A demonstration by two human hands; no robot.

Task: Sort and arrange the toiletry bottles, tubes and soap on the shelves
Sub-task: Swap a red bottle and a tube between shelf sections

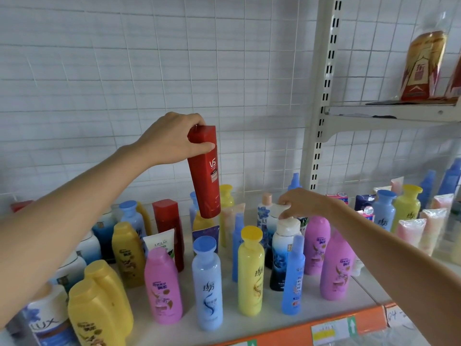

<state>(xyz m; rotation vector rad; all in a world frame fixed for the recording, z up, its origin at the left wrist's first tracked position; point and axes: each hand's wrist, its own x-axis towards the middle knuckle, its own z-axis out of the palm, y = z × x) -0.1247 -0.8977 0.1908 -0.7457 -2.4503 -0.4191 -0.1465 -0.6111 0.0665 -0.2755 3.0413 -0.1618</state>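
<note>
here, left hand (172, 138) gripping raised red bottle (205, 176), right hand (303, 203) pinching white cap (280, 208)

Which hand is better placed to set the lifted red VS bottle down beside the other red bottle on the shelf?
Left. The left hand already grips the red VS bottle by its top, in the air near the red bottle standing on the shelf. The right hand is busy on a white bottle cap.

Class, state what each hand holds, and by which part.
Left hand holds the tall red VS shampoo bottle by its upper end, lifted. Right hand grips the white cap of a bottle standing on the shelf.
</note>
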